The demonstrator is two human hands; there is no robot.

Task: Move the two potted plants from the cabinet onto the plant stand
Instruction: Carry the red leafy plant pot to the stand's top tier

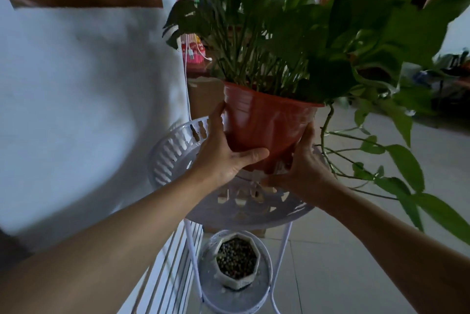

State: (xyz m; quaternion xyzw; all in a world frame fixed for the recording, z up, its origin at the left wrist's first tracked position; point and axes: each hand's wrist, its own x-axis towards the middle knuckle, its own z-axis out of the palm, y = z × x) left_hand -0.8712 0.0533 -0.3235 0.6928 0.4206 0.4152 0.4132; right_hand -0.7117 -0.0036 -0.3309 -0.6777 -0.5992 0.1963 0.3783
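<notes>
Nearest, two bare forearms reach in from the bottom corners. Below them, on the lower round shelf [234, 296] of the white plant stand [287, 242], sits a small white faceted pot [237, 285] filled with dark pebbles; no plant shows in it. White radiator-like bars run just left of the stand's legs.

Higher up, the left hand [223, 153] clasps the left side of the red plastic pot [264, 123], thumb across its lower front, while the right hand [305, 163] presses the pot's lower right side, its fingers hidden behind the pot. The pot's base is covered by the hands, so whether it touches the stand's top white slotted basket [173, 151] or hangs just above cannot be told. The basket's near rim is blurred.

The pot's green pothos plant [318, 34] fills the upper right, its leaves cut off by the top and right edges, with vines trailing down past the right arm. Open tiled floor [356, 250] lies right of the stand; the white wall [76, 97] stands close on the left. Behind the foliage, a cardboard box [206, 95] and pink items are partly hidden.
</notes>
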